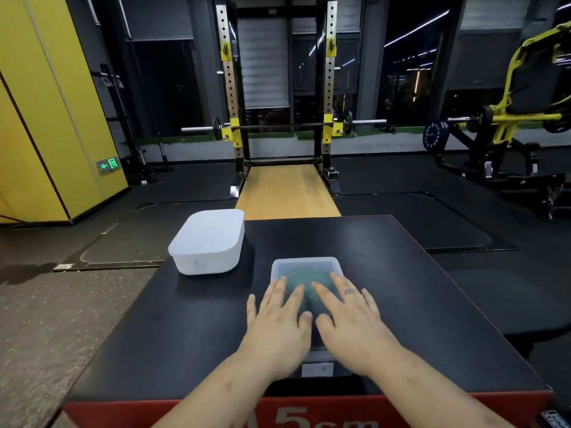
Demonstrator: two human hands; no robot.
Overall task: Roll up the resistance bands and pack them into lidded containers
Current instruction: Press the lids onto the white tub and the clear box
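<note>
A coiled green resistance band (301,281) lies inside the clear plastic container with a translucent lid (307,263), mid-way across the black platform top (417,304). The left hand (278,322) and right hand (355,319) lie flat and spread on the lid, gripping nothing. The box looks light and slick; take it by its sides. A white lidded container (207,240) overhangs the far-left edge; open room lies right

I see a translucent, frosted plastic rectangular container (306,267) and an opaque white, smooth matt plastic tub (207,242) on a black matt box top (417,304), beyond it a pale smooth wooden platform strip (287,193).
</note>
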